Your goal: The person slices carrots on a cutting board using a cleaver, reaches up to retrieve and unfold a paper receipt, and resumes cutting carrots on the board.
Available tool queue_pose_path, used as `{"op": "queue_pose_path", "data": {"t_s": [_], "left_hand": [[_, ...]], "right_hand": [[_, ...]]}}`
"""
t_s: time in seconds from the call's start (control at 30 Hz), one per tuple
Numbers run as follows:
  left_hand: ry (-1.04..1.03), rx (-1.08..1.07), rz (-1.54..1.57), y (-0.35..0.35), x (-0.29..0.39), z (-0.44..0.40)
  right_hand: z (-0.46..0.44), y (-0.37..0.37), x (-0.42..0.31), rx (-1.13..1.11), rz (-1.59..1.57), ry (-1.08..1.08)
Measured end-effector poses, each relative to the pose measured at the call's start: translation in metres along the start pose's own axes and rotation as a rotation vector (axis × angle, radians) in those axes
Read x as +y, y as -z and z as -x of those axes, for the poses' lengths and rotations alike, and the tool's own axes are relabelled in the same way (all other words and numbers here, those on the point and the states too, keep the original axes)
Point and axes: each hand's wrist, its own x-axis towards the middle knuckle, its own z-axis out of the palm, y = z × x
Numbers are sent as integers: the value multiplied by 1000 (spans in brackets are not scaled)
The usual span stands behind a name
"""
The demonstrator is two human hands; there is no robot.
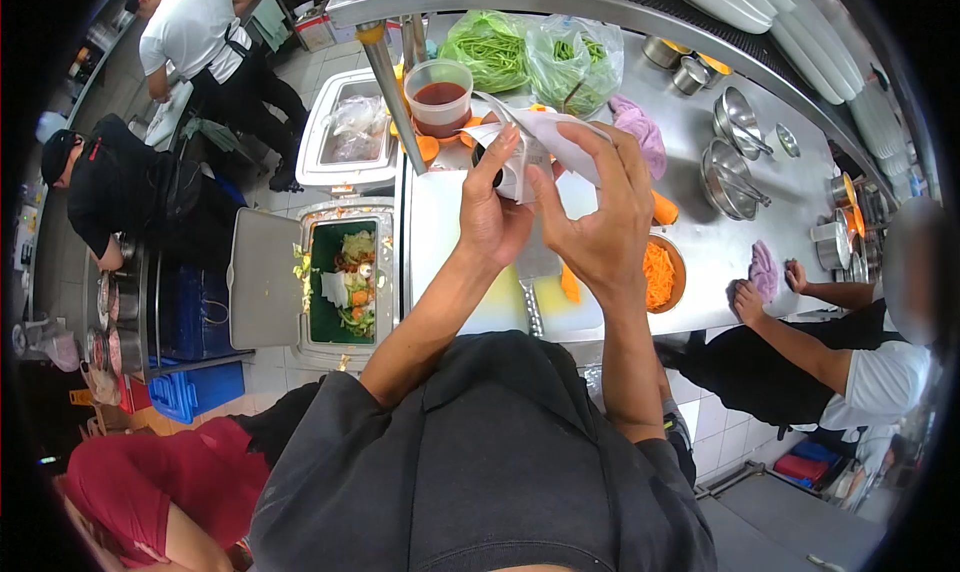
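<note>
Above the table, both of my hands are raised around a white printed paper (520, 172). My left hand (490, 207) grips its left side between thumb and fingers, next to a small dark rounded thing that I cannot make out. My right hand (605, 197) pinches the paper's right side, where a loose flap sticks up. Below them lie pale cutting boards (440, 232) and a knife blade (533, 317) near the table's front edge. An orange carrot piece (570, 284) rests by the blade. To the right sits a bowl of shredded carrot (660, 274).
Bags of green beans (490, 52) and a tub of red sauce (440, 94) stand at the back, beside a metal shelf post (392, 97). Left is an open waste bin (318, 272). Metal bowls (730, 177) lie right, near a co-worker's hand (747, 300) on a cloth.
</note>
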Motion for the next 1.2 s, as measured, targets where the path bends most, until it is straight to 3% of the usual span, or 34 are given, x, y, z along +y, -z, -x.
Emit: {"op": "queue_pose_path", "data": {"t_s": [0.3,0.6,1.2], "left_hand": [[-109,9,-195,12,-6,-3],[-42,-47,37,-1,-2,3],[33,-108,68,-3,2,15]], "right_hand": [[2,5,-9,-20,13,-131],[-2,14,-11,133,-50,-126],[11,20,-31,194,-3,-111]]}}
